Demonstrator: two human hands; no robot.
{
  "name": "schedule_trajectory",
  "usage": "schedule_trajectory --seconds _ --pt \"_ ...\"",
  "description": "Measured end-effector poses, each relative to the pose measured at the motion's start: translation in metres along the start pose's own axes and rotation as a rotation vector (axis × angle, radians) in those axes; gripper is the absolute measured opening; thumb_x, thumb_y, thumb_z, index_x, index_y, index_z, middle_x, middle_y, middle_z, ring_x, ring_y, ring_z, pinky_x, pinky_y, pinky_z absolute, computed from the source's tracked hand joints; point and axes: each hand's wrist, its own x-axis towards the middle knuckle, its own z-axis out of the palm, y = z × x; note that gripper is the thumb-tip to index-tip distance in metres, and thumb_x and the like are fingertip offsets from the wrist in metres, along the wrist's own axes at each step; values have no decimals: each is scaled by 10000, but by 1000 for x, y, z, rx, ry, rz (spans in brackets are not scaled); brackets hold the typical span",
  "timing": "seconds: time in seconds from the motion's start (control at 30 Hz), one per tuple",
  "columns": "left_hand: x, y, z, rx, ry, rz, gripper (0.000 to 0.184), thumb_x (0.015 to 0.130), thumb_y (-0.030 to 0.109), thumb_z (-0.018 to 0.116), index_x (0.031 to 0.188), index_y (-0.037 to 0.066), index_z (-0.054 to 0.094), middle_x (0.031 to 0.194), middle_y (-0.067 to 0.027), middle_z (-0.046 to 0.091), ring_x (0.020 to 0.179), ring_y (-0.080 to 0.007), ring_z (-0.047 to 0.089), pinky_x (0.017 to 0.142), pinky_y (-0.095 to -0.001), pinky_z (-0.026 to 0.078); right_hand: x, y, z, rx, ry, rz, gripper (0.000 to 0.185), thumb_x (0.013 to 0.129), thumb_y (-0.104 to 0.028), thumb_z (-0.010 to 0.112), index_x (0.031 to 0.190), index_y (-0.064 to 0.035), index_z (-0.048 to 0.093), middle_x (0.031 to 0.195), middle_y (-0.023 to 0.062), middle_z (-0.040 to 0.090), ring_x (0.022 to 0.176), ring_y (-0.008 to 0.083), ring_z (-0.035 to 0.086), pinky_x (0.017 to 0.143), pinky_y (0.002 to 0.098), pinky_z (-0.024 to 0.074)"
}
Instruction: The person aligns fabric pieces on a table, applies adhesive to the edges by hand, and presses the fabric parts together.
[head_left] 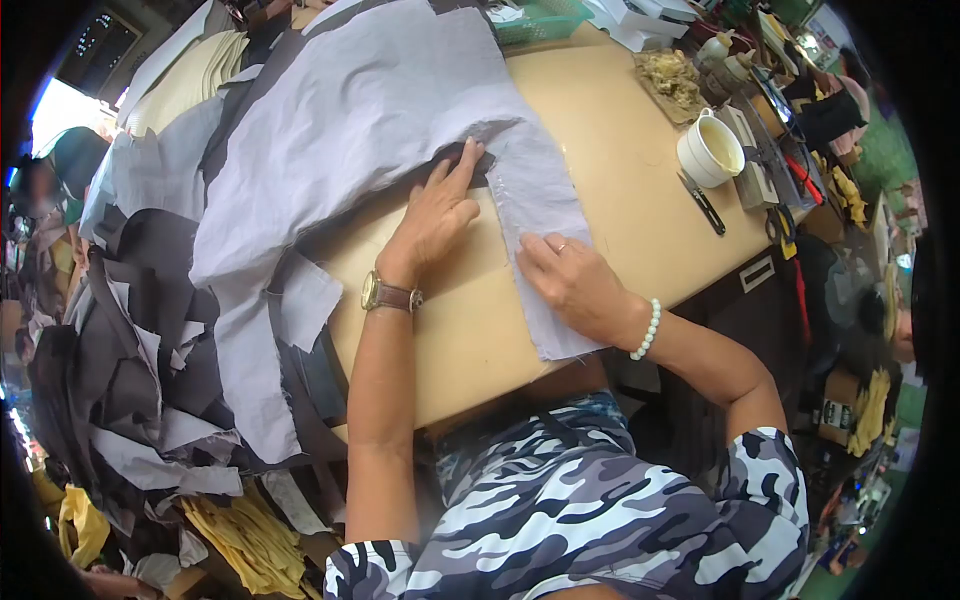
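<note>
A large piece of pale grey fabric (350, 120) lies over the table, its right part hanging down as a strip (530, 210) with a frayed edge. My left hand (437, 220), with a watch at the wrist, lies on the tabletop with its fingers stretched out. Its fingertips touch the fabric's lower edge, where a dark layer shows beneath. On the lower part of the strip, my right hand (578, 287) has its fingers curled and pinched at the cloth's left edge. Whether anything small is between those fingertips is hidden.
Beyond my right hand on the tan table (600, 110) are thread snips (703, 204), a white cup (710, 150) and a tray of scraps (668, 85). A green basket (540, 20) sits at the back. Dark and grey fabric pieces (130, 350) are heaped at the left.
</note>
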Motion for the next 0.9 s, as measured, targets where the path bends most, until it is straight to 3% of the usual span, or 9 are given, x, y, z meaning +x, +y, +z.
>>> schedule_trajectory --seconds 0.03,0.13,0.33,0.43,0.53,0.73,0.83,0.9 --pt "-2 3 -1 -12 0 -12 750 807 248 380 1500 110 127 1517 -62 297 1382 -419 231 1063 -622 172 -3 0 -1 74 48 -36 237 745 -46 537 976 -25 587 956 140 520 804 301 567 669 384 495" --pt "0 0 2 -39 17 2 736 805 250 350 1498 110 144 1517 -53 298 1381 -421 231 1063 -628 169 8 18 7 340 68 164 341 758 -11 515 1097 -14 556 978 166 506 776 334 588 667 418 499" --pt "1 -2 4 -34 33 9 715 817 238 337 1495 105 154 1511 -56 310 1380 -414 239 1060 -629 175 38 14 7 177 -43 359 420 813 -19 469 1230 0 511 990 178 497 747 360 602 670 448 505" --pt "2 -3 6 -20 50 9 706 821 232 332 1493 100 164 1504 -60 323 1375 -411 250 1058 -627 182 33 13 12 160 -40 318 387 818 -37 465 1196 -7 541 984 172 495 769 349 603 678 441 504" --pt "2 -3 7 -43 42 -15 742 803 237 353 1507 168 129 1522 -18 299 1386 -425 211 1085 -598 129 13 -1 3 183 -33 278 362 805 -48 482 1156 -10 564 972 162 500 814 334 596 694 429 503" --pt "4 -3 12 30 93 -5 712 810 223 358 1497 167 182 1504 -40 328 1372 -402 253 1086 -581 160 -31 -25 -16 442 -40 263 272 759 -7 499 992 -31 639 990 152 542 912 315 589 734 398 509" --pt "4 0 15 76 125 -17 703 811 223 369 1493 173 204 1498 -43 337 1369 -403 259 1080 -596 163 -46 8 -30 442 124 250 264 757 11 497 956 -47 660 1080 166 561 949 318 592 779 378 508" --pt "4 0 17 78 159 -14 668 843 213 372 1492 179 215 1491 -37 350 1369 -393 264 1067 -622 160 -56 72 -70 -141 469 479 218 777 -33 526 940 -54 671 1164 186 556 1023 331 574 854 378 482"
